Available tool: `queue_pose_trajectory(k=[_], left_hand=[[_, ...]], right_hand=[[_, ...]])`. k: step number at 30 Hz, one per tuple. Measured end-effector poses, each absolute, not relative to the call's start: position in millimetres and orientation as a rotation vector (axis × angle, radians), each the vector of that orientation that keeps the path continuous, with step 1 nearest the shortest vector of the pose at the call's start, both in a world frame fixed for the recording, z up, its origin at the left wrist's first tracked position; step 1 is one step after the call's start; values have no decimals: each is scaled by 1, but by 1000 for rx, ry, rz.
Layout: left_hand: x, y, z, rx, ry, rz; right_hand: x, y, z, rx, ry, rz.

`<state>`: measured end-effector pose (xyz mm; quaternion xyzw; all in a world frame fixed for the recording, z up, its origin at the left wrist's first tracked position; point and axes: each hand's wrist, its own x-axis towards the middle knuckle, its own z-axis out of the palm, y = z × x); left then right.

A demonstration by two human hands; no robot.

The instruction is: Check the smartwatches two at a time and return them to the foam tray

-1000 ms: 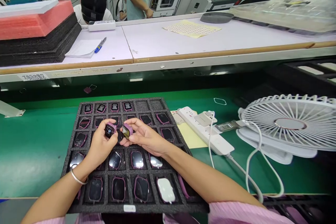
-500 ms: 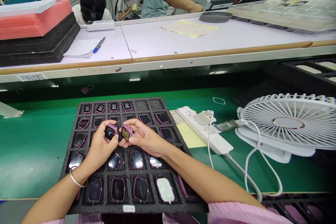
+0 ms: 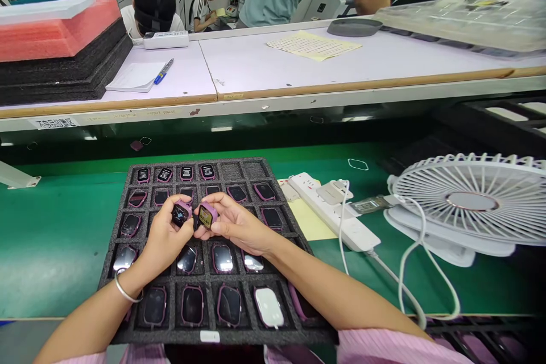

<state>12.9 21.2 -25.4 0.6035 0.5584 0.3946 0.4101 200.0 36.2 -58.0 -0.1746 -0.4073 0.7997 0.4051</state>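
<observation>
My left hand (image 3: 164,234) is closed on a purple smartwatch body (image 3: 181,213) whose dark screen is lit. Close beside it, my right hand (image 3: 238,223) pinches a second purple watch body (image 3: 207,215) with a yellowish lit display, tilted toward me. The two watches are nearly side by side above a black foam tray (image 3: 209,318). Many more strapless purple watches lie in the tray's compartments, such as a dark-screened one (image 3: 192,306) and one with a white face (image 3: 269,307). My hands and forearms hide some compartments.
Right of the tray are a white power strip (image 3: 336,216) with cables, a yellow paper (image 3: 318,222) and a white fan (image 3: 469,199). A raised shelf (image 3: 243,68) runs across behind, bearing stacked foam (image 3: 55,40), a notepad and a pen. Several people are beyond it.
The view has shifted slightly. Both hands keep hold of their watches; the right one's screen faces the camera a little more. Behind the shelf, the person in the green-blue shirt has moved right.
</observation>
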Motion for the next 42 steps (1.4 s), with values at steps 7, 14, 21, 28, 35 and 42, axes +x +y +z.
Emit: queue_pose_trajectory(k=[7,14,21,28,35,42], left_hand=[[14,21,-25,1506,1401,1009],[13,20,-28,1552,1401,966],[13,20,-25,1523,1379,1002],[14,22,-27,1531,1411,987],[16,20,-25,1543,1407,997],[16,19,-24,1492,1397,984]], right_hand=[[200,36,-58,-428,-1014,2028],[201,36,-60,-439,-1044,2033],[203,36,-59,-463,-1048,2040],[203,36,-60,-435,-1058,2058],[203,35,-59,-435,-1053,2062],[204,35,-56,-442,-1036,2055]])
